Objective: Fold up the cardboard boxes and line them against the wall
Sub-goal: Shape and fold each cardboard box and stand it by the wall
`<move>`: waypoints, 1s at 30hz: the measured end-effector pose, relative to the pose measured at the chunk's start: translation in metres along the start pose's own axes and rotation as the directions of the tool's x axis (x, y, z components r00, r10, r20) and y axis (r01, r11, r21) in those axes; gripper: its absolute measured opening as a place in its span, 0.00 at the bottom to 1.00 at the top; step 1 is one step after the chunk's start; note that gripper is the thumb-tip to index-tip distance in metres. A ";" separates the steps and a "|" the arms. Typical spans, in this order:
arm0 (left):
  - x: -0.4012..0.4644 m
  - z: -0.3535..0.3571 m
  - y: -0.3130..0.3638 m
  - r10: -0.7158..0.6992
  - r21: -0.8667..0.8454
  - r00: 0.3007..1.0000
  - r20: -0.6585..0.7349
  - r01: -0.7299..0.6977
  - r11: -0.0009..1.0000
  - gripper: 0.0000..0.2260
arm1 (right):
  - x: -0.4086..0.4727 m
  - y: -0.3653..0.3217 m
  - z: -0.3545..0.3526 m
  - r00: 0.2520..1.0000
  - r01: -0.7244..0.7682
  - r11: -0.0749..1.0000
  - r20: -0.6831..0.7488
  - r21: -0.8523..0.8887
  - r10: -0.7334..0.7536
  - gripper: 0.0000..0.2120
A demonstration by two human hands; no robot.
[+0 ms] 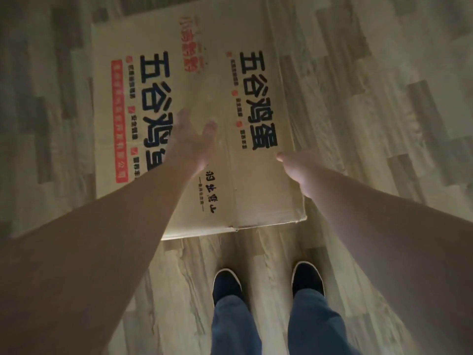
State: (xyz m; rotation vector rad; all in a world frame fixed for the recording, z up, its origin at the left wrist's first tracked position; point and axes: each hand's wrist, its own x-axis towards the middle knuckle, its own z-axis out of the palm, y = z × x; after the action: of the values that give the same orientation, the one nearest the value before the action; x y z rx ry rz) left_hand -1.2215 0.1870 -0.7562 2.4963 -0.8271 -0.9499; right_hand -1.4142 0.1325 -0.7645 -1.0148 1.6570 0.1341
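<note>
Cardboard box (204, 98), flattened on the floor, could slip or buckle, since right hand (298, 172) merely holds its edge while left hand (190, 142) hovers spread, gripping nothing.

You stood on the plank floor (384, 111) with both shoes (226, 284) just behind the near edge of the flattened cardboard box (212, 98), which lay flat on the floor ahead of you. Your left hand (190, 143) reached out over the middle of the box, left of its centre crease. Your right hand (298, 167) was at the box's right edge, near its right corner.
</note>
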 end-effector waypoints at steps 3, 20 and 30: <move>0.009 0.013 -0.004 -0.032 -0.083 0.998 0.050 0.036 0.996 0.31 | 0.016 0.004 0.004 0.998 -0.033 0.991 0.062 0.127 0.025 0.35; -0.067 -0.114 0.154 -0.042 -0.384 0.954 0.298 0.160 0.909 0.33 | -0.204 -0.077 -0.036 0.736 0.613 0.681 -0.026 -0.401 -0.677 0.14; -0.089 -0.081 0.123 -0.077 -0.432 0.930 0.359 0.238 0.870 0.25 | -0.192 -0.042 -0.018 0.849 0.525 0.707 0.228 -0.473 -0.477 0.24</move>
State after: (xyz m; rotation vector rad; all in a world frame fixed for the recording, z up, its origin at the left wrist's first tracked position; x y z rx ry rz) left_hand -1.2686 0.1565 -0.5936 2.0291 -0.4059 -1.4616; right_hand -1.4002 0.1998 -0.5795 -1.8246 1.2172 0.2686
